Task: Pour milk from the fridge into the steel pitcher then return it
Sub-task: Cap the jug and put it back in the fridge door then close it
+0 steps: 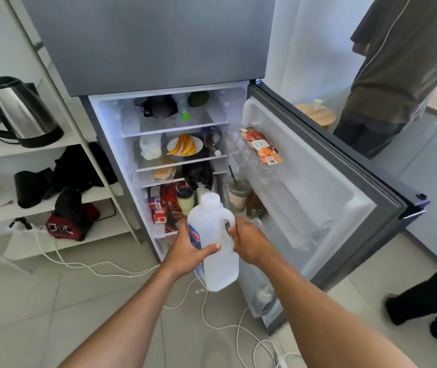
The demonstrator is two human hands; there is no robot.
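Note:
A white plastic milk jug [216, 243] with a white cap and a blue and red label is held in both hands in front of the open fridge [177, 155]. My left hand [188, 251] grips its body from the left, thumb across the front. My right hand [249, 241] holds the handle side on the right. The jug is tilted slightly, its cap pointing toward the lower shelves. No steel pitcher is in view.
The fridge door [318, 181] stands open to the right, a carton [262, 147] in its rack. Shelves hold a fruit plate [184, 146], cartons and cups. A kettle [18, 112] sits on the left rack. White cables [212, 314] cross the floor. A person [387, 75] stands at right.

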